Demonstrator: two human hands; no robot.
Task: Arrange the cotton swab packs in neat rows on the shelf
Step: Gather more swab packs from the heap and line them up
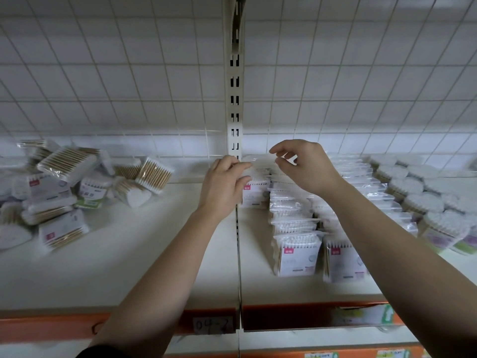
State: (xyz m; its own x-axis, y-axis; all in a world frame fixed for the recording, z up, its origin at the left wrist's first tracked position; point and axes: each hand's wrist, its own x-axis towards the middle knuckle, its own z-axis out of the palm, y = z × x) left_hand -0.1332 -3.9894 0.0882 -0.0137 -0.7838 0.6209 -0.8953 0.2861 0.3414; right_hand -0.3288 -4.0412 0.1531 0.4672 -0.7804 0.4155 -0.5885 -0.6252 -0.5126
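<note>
On the right half of the white shelf (160, 270), cotton swab packs stand upright in rows (296, 244) running from front to back. A loose heap of packs (64, 187) lies jumbled on the left half. At the back of the leftmost row, my left hand (222, 187) grips a pack (254, 192) by its left edge and top. My right hand (304, 166) hovers just above the same spot, fingers loosely curled, its fingertips at the clear plastic top of a pack; whether they pinch it is not clear.
A slotted metal upright (235, 99) rises at the shelf's centre against a white grid back panel. Heart-shaped swab packs (423, 202) fill the far right. An orange price rail (296, 319) with labels runs along the front edge.
</note>
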